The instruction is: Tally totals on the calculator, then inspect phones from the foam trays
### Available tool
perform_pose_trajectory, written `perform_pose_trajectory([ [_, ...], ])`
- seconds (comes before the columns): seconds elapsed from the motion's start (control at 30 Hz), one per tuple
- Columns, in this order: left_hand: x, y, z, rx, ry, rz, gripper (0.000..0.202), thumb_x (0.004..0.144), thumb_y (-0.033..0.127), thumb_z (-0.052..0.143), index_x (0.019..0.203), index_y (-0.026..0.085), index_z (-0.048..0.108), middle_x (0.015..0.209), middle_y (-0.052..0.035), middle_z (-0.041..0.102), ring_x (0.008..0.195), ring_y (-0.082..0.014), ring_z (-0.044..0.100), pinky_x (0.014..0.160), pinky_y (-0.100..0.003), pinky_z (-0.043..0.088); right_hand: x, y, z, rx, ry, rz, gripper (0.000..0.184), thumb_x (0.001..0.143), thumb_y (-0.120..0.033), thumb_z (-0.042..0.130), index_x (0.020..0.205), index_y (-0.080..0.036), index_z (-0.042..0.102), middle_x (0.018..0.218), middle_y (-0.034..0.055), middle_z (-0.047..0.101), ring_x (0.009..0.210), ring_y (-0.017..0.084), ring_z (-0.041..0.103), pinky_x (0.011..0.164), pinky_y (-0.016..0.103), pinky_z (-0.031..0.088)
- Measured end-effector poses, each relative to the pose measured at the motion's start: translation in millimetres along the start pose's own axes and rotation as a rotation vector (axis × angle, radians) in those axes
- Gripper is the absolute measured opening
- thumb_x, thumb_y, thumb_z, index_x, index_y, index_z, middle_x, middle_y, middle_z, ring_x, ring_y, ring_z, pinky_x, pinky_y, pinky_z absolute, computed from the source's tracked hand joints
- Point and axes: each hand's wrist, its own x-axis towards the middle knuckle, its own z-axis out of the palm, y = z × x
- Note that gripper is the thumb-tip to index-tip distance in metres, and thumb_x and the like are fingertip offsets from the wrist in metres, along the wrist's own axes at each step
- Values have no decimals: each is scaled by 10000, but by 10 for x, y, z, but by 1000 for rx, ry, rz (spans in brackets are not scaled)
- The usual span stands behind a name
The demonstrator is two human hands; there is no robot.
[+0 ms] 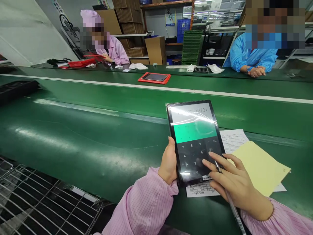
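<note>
Head-worn view, looking down: a flat rectangular tablet with a glossy black rim (pixel 195 143) is tilted above a smooth dark-green work surface (pixel 97 143). Its long axis runs away from the wearer, the top leaning slightly left.

The wearer's left hand (pixel 169 161) grips its left edge, thumb at the rim, other fingers hidden behind. The right hand (pixel 237 182), fingers spread, holds a slim silver-tipped pen (pixel 233 207) and reaches up and left over the lower keypad; whether a fingertip touches the glass, I cannot tell.

The screen shows a calculator: "273+" ends a glare-blurred top line; "7 8 9", "4 5 6" and "DEL" are readable. A small white barcode sticker (pixel 206 178) sits at the bottom; its print is too small. No brand is legible.
</note>
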Motion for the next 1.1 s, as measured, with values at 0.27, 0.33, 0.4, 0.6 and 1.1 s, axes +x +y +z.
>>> perform_pose_trajectory([
  [0.27,46,-91,-20,62,-62,80,731,613,760,592,905,96,687,971,-175,705,972,-349,641,918,-456,470,47,-237,170,90,-66,-6,272,1013,-265,367,843,-182,562,1096,31,676,1101,252,567,947,423,313],
  [0.33,58,-108,-44,87,-63,73,764,561,776,616,893,91,685,952,-179,706,970,-362,639,904,-460,476,47,-223,163,82,-62,0,258,1010,-263,371,851,-183,559,1086,37,680,1108,252,562,946,423,316],
  [0.4,58,-108,-64,92,-66,39,801,568,787,598,935,80,680,955,-190,703,963,-372,639,882,-476,485,41,-165,120,39,0,19,228,997,-233,393,840,-179,549,1035,63,696,1083,254,576,910,415,345],
  [0.6,16,-61,-70,64,-59,1,767,709,737,513,1029,54,654,952,-203,700,931,-363,654,833,-479,509,30,-37,63,-55,72,113,202,984,-211,417,822,-178,533,978,108,705,1069,286,589,837,417,381],
  [1.1,-11,158,-52,-54,83,48,679,844,683,309,992,136,684,889,-134,720,898,-295,671,859,-446,515,-44,97,-141,-52,49,-37,284,998,-226,366,768,-184,527,894,80,721,983,245,641,737,368,447],
])
